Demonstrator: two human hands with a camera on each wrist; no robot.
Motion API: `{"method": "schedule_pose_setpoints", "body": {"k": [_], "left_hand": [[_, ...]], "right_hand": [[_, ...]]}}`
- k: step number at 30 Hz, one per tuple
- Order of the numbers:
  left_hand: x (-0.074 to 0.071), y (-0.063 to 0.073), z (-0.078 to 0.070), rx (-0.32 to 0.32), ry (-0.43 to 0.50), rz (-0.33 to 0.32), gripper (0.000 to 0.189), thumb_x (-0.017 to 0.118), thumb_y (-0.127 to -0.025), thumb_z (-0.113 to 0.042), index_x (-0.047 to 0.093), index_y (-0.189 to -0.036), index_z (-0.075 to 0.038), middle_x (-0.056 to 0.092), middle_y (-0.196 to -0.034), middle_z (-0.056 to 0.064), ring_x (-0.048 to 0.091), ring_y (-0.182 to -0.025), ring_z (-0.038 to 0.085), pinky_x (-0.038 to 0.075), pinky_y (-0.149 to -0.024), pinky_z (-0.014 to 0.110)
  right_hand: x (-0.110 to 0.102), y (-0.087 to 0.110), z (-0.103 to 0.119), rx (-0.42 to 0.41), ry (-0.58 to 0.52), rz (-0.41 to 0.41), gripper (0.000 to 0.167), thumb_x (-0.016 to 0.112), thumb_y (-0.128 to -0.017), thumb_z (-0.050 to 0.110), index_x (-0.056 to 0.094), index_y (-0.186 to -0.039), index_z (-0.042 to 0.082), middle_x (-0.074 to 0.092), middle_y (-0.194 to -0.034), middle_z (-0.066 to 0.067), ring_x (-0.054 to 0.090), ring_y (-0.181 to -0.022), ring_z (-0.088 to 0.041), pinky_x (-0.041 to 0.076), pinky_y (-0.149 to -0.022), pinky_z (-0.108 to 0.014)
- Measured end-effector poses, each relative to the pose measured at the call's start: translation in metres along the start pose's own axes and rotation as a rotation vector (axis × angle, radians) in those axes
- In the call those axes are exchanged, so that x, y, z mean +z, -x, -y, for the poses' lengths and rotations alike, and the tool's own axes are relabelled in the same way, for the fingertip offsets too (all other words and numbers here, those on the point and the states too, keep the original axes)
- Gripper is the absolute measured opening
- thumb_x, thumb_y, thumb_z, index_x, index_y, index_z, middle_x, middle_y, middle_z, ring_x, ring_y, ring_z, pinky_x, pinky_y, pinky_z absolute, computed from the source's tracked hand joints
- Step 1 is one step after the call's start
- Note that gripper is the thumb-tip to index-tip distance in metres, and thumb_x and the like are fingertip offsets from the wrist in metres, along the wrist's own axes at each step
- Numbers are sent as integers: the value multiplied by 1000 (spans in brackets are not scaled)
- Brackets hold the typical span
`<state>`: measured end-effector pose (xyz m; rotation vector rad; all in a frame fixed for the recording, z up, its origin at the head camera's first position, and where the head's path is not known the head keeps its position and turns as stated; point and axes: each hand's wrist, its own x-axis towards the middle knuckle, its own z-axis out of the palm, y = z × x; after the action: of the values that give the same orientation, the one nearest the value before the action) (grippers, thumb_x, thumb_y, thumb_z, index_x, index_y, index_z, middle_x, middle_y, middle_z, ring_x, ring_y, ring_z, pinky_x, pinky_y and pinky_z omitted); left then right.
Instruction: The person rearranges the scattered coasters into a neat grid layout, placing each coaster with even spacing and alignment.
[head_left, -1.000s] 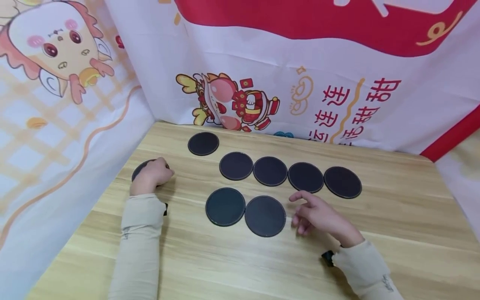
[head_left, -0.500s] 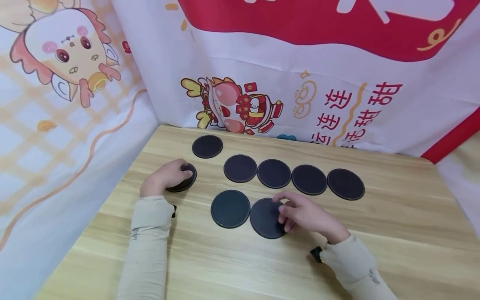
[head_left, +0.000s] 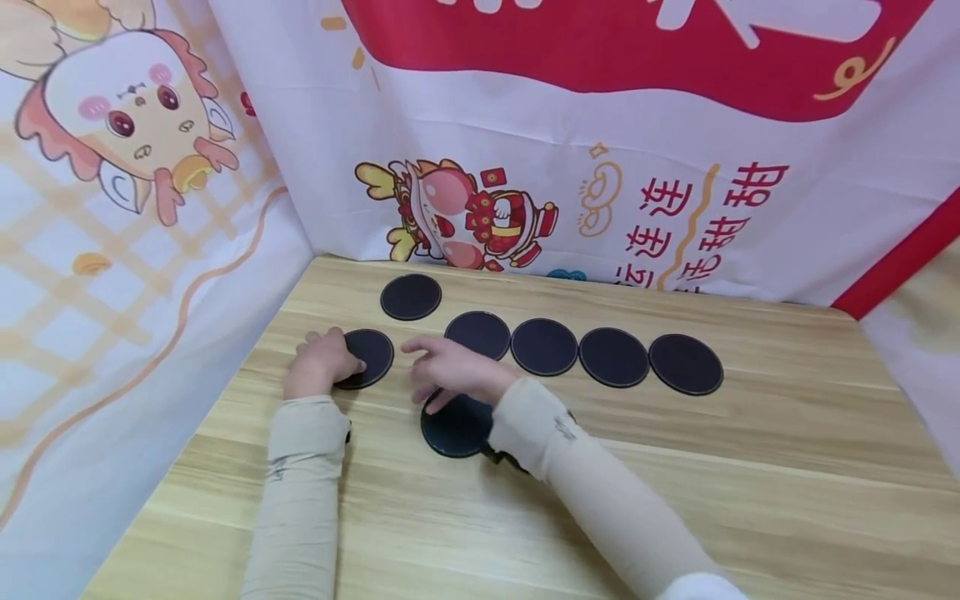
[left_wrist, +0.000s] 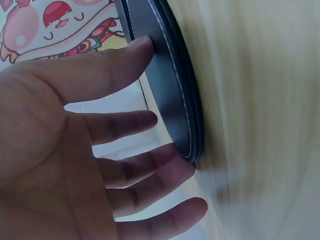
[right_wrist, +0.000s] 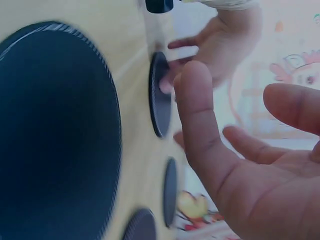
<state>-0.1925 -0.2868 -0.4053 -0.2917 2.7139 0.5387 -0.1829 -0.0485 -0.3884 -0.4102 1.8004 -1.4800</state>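
Under my left hand (head_left: 318,364) lies a black round coaster (head_left: 372,350), its rim stitched. The left wrist view shows the thumb on that coaster's top (left_wrist: 170,95) and fingertips touching its edge, which looks layered; the fingers are fairly straight. My right hand (head_left: 459,371) hovers above another coaster (head_left: 453,429), fingers spread and pointing left, with nothing in them. In the right wrist view the right hand (right_wrist: 240,175) is apart from the large near coaster (right_wrist: 55,135). The right sleeve hides the coaster seen beside it earlier.
A row of coasters (head_left: 543,347) crosses the wooden table (head_left: 787,467), partly behind the right hand. One more coaster (head_left: 411,297) lies near the back left corner. Printed cloth (head_left: 300,100) hangs at the back and left edges.
My left hand slid its coaster to the right, then shifted slightly left with the fingers loosening and the coaster more exposed. My right hand swept left across the front coasters.
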Motion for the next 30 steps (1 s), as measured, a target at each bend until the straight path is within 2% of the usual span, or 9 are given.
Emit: {"method": "schedule_pose_setpoints", "body": {"k": [3, 6, 11, 15, 18, 21, 26, 30], "left_hand": [[2, 0, -4, -19, -6, -4, 71, 67, -95, -29, 37, -144, 14, 31, -135, 45, 34, -125, 60, 41, -96, 66], [3, 1, -7, -37, -5, -6, 71, 68, -94, -32, 41, -141, 13, 33, -135, 44, 36, -124, 58, 42, -95, 66], [2, 0, -11, -38, 0, -15, 71, 68, -92, -33, 44, -139, 14, 36, -132, 43, 38, -123, 57, 40, -97, 66], [-1, 0, -10, -13, -21, -25, 67, 63, -95, -33, 46, -136, 17, 39, -130, 45, 41, -121, 58, 40, -99, 62], [-3, 0, -10, -1, -21, -37, 64, 55, -100, -35, 48, -134, 19, 42, -128, 45, 44, -119, 59, 40, -100, 62], [-5, 0, -10, 18, 12, -82, 62, 50, -102, -35, 50, -131, 20, 44, -128, 45, 46, -119, 58, 40, -101, 62], [-8, -3, -10, 79, 195, -205, 49, 46, -103, -23, 52, -131, 17, 50, -129, 40, 53, -117, 50, 43, -101, 58], [-11, -4, -13, 128, 443, -289, 41, 50, -102, -15, 53, -135, 11, 58, -119, 30, 60, -103, 39, 50, -90, 48]], "right_hand": [[8, -22, 1, 68, -77, 30, 62, 50, -103, 10, 26, -161, 14, 59, -129, -33, 67, -104, -42, 58, -80, -49], [18, -39, 2, 124, -132, 42, 72, 54, -103, 12, 16, -164, 20, 60, -130, -29, 67, -105, -41, 58, -83, -49], [32, -55, 7, 144, -186, 19, 82, 57, -100, 11, 7, -164, 22, 51, -142, -16, 63, -110, -46, 58, -75, -44], [35, -59, 10, 148, -229, -47, 78, 57, -100, 10, 12, -164, 20, 49, -143, -17, 64, -106, -45, 58, -68, -40], [31, -58, 10, 136, -284, -116, 71, 56, -100, 8, 21, -162, 17, 45, -146, -18, 67, -94, -38, 58, -71, -42], [25, -56, 10, 85, -331, -203, 65, 56, -99, 5, 31, -158, 13, 46, -142, -19, 67, -82, -30, 59, -74, -44], [17, -52, 11, -46, -447, -360, 56, 55, -97, -1, 44, -151, 12, 44, -142, -16, 64, -75, -25, 58, -65, -35], [10, -47, 12, -125, -541, -445, 57, 54, -95, -4, 48, -149, 15, 41, -146, -10, 64, -75, -23, 58, -63, -31]]}}
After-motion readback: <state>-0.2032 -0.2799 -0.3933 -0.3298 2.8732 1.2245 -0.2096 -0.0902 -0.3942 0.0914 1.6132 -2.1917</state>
